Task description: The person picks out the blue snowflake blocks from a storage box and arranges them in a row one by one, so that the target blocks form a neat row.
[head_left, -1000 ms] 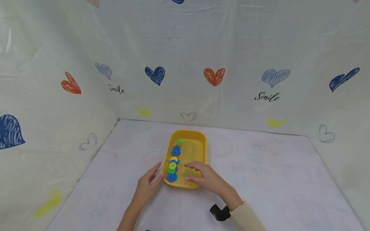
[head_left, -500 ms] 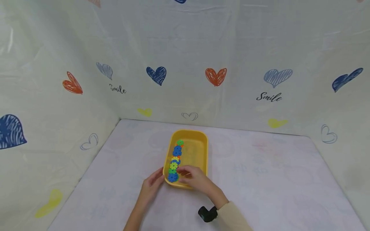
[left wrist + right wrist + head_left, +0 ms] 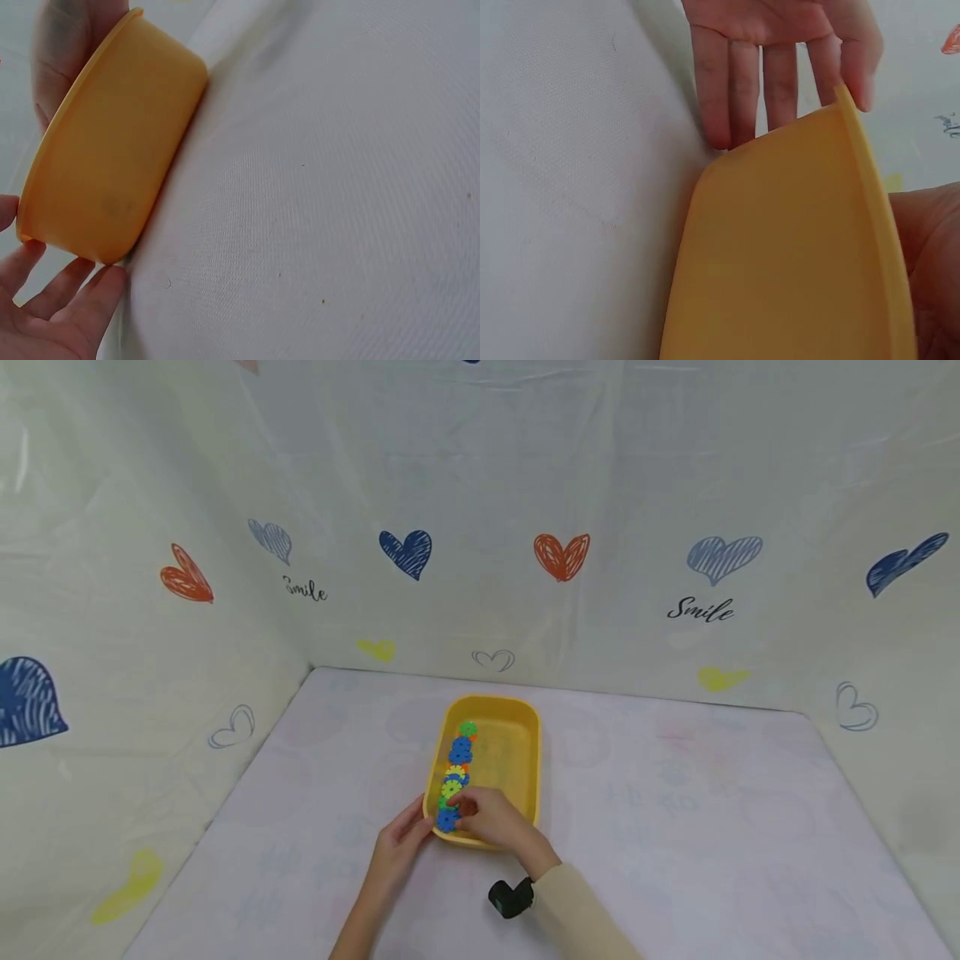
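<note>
A yellow plastic tray [image 3: 506, 760] stands on the table. Along its left side lies a row of toothed plastic discs, among them a green disc [image 3: 468, 728] at the far end, a yellow disc [image 3: 452, 788] and a blue disc [image 3: 447, 820] at the near end. My left hand [image 3: 401, 842] holds the tray's near left corner, fingers along the outer wall [image 3: 112, 150] and thumb at the rim [image 3: 870, 187]. Over the near discs, my right hand [image 3: 495, 818] reaches into the tray with bent fingers, index and thumb at the blue disc; I cannot tell whether they pinch it.
A black elbow-shaped piece [image 3: 511, 899] shows beside the right sleeve [image 3: 581, 910]. The white table [image 3: 675, 827] reaches back to a pale curtain [image 3: 480, 460] printed with hearts.
My right hand has moved left and down to the near discs, its fingers drawing closer together. My left hand has come in from beside the tray and taken hold of its corner.
</note>
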A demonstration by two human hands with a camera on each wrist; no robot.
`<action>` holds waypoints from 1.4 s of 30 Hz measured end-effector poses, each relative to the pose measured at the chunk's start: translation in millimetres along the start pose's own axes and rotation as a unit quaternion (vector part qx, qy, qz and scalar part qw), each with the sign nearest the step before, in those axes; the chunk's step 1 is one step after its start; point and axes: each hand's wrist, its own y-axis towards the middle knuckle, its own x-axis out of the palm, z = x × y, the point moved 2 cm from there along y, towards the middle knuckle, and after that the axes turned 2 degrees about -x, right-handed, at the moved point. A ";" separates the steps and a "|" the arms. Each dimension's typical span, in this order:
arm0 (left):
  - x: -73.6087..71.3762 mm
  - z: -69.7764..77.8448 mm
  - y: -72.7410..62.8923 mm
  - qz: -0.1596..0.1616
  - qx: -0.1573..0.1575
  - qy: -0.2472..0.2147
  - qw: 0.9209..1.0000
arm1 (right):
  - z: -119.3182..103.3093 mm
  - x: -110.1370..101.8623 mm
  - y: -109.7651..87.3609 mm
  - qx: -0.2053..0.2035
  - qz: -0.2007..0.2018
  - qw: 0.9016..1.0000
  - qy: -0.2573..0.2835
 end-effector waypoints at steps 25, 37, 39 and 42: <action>-5.2 4.1 -12.0 0.038 -0.026 0.023 0.999 | -3.1 28.0 16.8 0.070 -0.015 0.996 -0.045; -2.8 2.7 -12.5 0.003 -0.085 -0.037 0.996 | -2.8 24.4 14.3 0.075 -0.010 0.997 -0.031; -3.2 1.9 -12.2 0.006 -0.085 -0.037 0.996 | -2.8 25.1 14.2 0.074 -0.010 0.997 -0.033; -3.6 -0.8 -11.4 0.007 -0.082 -0.042 0.996 | -3.4 25.8 13.7 0.064 -0.009 0.997 -0.039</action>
